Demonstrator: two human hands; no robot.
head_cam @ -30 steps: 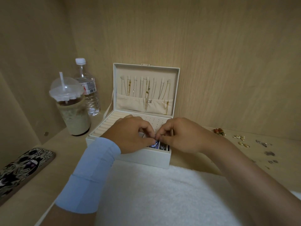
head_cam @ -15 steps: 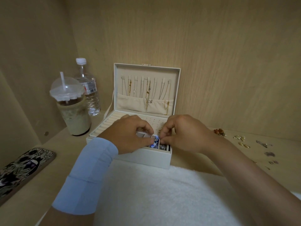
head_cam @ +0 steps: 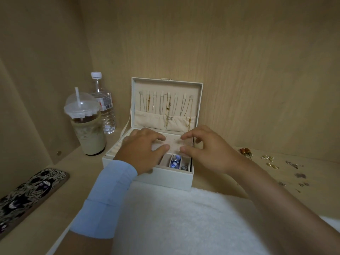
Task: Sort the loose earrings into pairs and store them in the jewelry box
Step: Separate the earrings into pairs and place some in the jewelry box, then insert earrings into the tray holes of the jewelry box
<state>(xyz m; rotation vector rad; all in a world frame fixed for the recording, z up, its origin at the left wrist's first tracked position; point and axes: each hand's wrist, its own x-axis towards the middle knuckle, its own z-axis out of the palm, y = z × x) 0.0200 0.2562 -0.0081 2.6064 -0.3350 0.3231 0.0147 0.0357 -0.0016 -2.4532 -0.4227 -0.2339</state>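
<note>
Both my hands hover over the open jewelry box (head_cam: 147, 178), which stands in the middle of the bench (head_cam: 77, 173), its lid upright toward the back edge with necklaces (head_cam: 168, 107) hanging inside it. My left grip (head_cam: 141, 150) is wide, the fingers loosely spread over the perforated earring panel (head_cam: 173, 143), with thumb and forefinger apart and nothing between them. My right grip (head_cam: 207, 150) is wide too, fingers gently curved, with nothing held that I can see. Whether any fingertip touches the panel I cannot tell.

Below the gap between my grips, a pair of blue earrings (head_cam: 174, 161) lies in one of the box's front compartments, and a small silver piece (head_cam: 184, 167) sits in the compartment just to its right. The loose earrings lie scattered toward the right end of the bench, well apart from the box: an orange pair (head_cam: 245, 150), a pearly cluster (head_cam: 267, 158), gold hoops (head_cam: 272, 166) and some dark pieces (head_cam: 292, 164).

A white towel (head_cam: 174, 218) lies along the near edge, touching the box's front. An iced drink cup (head_cam: 86, 129) and a water bottle (head_cam: 104, 105) stand in the back left corner, and a patterned phone (head_cam: 27, 196) lies at the left end. A pale blue band (head_cam: 110, 196) wraps my left wrist.
</note>
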